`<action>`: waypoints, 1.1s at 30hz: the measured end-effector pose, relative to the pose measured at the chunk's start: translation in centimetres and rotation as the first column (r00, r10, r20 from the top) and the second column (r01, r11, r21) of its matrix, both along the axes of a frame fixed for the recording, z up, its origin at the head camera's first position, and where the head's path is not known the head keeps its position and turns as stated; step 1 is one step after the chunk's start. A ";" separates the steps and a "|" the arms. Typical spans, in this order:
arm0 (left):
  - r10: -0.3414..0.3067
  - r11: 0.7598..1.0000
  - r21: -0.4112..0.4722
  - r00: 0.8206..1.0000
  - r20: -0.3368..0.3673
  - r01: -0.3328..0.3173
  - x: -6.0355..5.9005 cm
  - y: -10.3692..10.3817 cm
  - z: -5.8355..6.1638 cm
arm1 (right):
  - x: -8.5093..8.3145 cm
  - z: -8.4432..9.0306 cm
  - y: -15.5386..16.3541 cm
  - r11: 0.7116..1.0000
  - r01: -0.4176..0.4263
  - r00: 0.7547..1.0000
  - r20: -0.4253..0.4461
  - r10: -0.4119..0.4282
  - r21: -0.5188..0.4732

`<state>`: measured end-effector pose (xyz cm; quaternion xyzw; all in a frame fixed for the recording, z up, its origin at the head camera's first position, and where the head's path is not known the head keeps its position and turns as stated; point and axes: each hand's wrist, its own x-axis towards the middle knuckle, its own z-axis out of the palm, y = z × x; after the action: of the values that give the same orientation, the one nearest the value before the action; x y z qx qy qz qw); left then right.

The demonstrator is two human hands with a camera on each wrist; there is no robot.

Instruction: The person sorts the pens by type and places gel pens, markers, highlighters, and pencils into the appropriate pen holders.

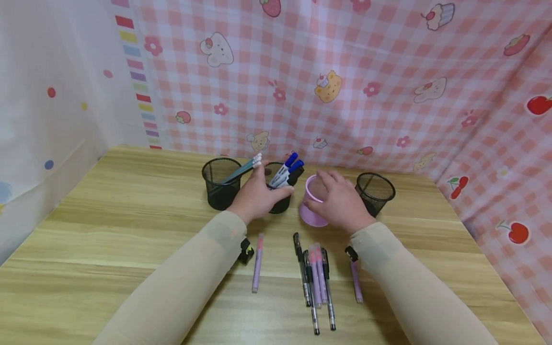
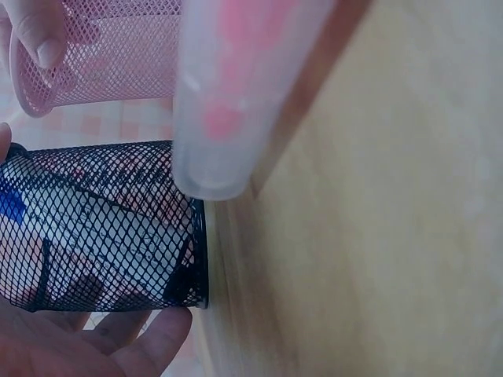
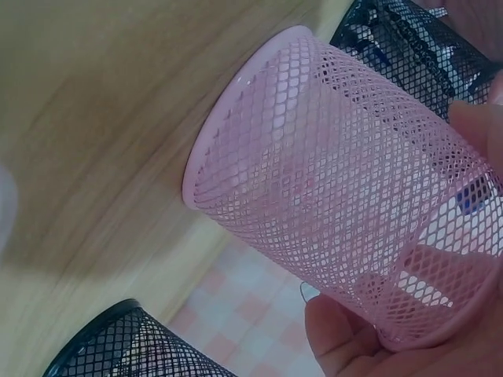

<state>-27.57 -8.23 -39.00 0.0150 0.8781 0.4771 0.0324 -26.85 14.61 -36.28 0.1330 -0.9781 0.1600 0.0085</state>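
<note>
My left hand [image 1: 258, 195] curls around a black mesh pen cup [image 2: 102, 228], thumb on the near side and fingers behind. Blue-capped and black-capped markers [image 1: 285, 173] lean out of that cup. My right hand [image 1: 342, 203] grips the pink mesh pen cup [image 3: 330, 181] by its upper part, fingers and thumb on either side of the rim. No pens show through the pink mesh. The two held cups stand side by side; whether the pink one touches the table is unclear.
Left of my hand, another black mesh cup [image 1: 221, 196] holds teal pens [image 1: 243, 168]. A third black cup [image 1: 376, 189] is partly behind my right hand. In front lie black gel pens [image 1: 302, 270] and purple pens, one [image 1: 258, 263] apart at left, another [image 1: 356, 282] beside my right sleeve.
</note>
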 end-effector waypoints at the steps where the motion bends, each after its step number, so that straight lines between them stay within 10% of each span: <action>1: -0.001 1.000 0.000 1.000 -0.004 0.001 0.0 0.0 0.0 | 0.0 0.1 0.0 1.000 0.002 1.000 0.005 -0.002 -0.007; 33: -0.001 1.000 -0.004 1.000 -0.005 0.001 0.1 0.1 0.1 | 0.0 -0.5 0.6 0.958 0.160 0.980 0.153 -0.125 -0.237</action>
<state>-27.48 -8.13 -38.88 0.0168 0.8791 0.4753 0.0305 -26.82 15.20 -36.78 0.0488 -0.9557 0.2888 -0.0301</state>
